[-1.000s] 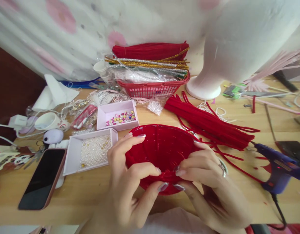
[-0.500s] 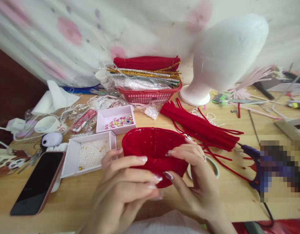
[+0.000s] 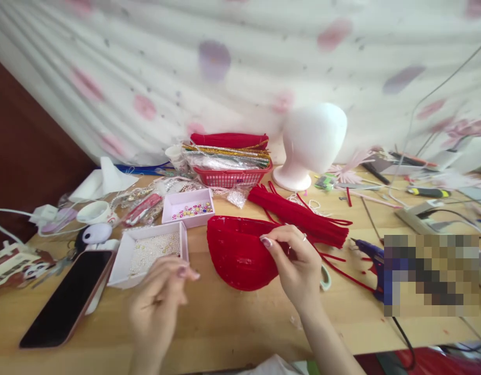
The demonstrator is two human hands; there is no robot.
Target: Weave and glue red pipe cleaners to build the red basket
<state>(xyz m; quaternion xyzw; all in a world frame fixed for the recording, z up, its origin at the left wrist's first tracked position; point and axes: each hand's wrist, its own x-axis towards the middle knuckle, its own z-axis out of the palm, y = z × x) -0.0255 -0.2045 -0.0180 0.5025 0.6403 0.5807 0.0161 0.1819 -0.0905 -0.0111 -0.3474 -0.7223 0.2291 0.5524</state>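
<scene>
My right hand pinches the rim of a red, bowl-shaped piece that looks made of fuzzy pipe cleaners. The piece is tilted, its rounded side toward me, with whitish specks on it. Apart from it, to the left, my left hand hovers in front of a white tray of small pearl beads. The left fingers are curled together and slightly blurred; whatever lies between them, if anything, cannot be made out.
A bundle of red pipe cleaners lies behind my right hand, near a blue glue gun. Behind stand a red basket and a white foam head. A gem tray and a phone are at left.
My left hand has let go of the red piece and moved left, toward the bead tray. The right hand still grips the rim, and the piece now shows its outer side. The camera view has tilted up.
</scene>
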